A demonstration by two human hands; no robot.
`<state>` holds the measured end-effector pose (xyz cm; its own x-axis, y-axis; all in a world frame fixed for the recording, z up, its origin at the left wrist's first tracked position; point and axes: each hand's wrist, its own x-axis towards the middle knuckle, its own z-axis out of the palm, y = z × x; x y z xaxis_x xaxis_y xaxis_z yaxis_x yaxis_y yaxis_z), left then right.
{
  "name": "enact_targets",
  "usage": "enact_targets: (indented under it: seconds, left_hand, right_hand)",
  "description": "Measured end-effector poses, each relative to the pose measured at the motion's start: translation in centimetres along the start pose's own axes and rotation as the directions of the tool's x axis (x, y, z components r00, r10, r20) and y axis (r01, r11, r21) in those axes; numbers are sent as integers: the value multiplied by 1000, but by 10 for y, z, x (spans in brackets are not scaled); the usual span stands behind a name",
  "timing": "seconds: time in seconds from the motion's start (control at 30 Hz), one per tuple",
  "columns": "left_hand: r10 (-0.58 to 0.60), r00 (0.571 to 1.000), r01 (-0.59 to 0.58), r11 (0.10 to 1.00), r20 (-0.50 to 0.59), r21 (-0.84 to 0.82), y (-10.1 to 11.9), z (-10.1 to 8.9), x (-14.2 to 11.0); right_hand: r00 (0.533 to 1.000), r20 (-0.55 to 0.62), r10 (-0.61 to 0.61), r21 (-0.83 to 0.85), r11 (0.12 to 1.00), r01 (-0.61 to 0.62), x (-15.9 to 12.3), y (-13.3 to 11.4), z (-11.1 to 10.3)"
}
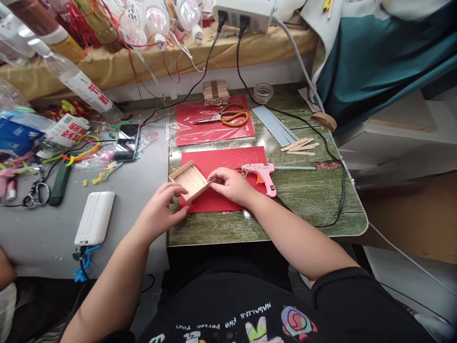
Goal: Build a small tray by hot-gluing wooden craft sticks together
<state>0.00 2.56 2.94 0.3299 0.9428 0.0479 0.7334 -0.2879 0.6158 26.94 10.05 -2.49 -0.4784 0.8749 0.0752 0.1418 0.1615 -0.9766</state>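
A small shallow tray made of wooden craft sticks, with raised sides, lies tilted on a red sheet. My right hand pinches the tray's right corner between thumb and fingers. At the near left side, my left hand has its fingers apart; its fingertips reach the tray's edge, and the thumb stays away from it. To the right of my right hand, a pink hot glue gun lies on its side with a glue stick in its back end.
Behind are scissors on a wrapped red pack, bundled craft sticks, glue sticks and loose craft sticks. A black cable loops at right. A phone and power bank lie left.
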Motion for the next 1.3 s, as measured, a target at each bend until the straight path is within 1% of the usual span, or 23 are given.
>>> enact_targets:
  seconds: [0.03,0.07,0.17,0.2,0.3,0.43,0.57,0.77,1.03,1.3]
  left_hand:
    - [5,1000,-5,1000,13,-5,-3,-1,-2]
    - [13,1000,-13,1000,-2,-10,-5,-2,-4]
    - [20,991,-19,1000,-136,8,-4,0,-8]
    - [24,987,-21,1000,-159,19,-2,1,-8]
    - [61,985,-49,996,-164,74,9,5,-3]
    - [128,980,-95,973,-154,208,20,7,8]
    - [176,973,-130,952,-147,279,24,7,17]
    - [187,979,-146,921,-81,360,28,6,26]
    - [202,974,-149,910,-99,387,28,10,29]
    - [207,972,-149,912,-116,382,27,13,27]
  right_hand:
    - [1000,-11,3,-5,1000,-4,0,1,0]
    - [1000,-27,7,-10,1000,-8,-1,2,1]
    - [998,-65,5,-8,1000,-6,-2,1,2]
    - [998,-67,1,-5,1000,-1,-2,0,2]
    - [999,-53,-8,-6,1000,7,-3,-4,1]
    - [1000,-24,-17,-39,999,16,-4,-8,-1]
    - [999,-2,-38,-43,998,38,-5,-9,-1]
    - [998,7,-56,-43,998,56,-4,-10,-1]
    - [997,-2,-80,-57,995,80,-4,-6,0]
    - [998,-7,-66,-74,995,65,-5,-6,1]
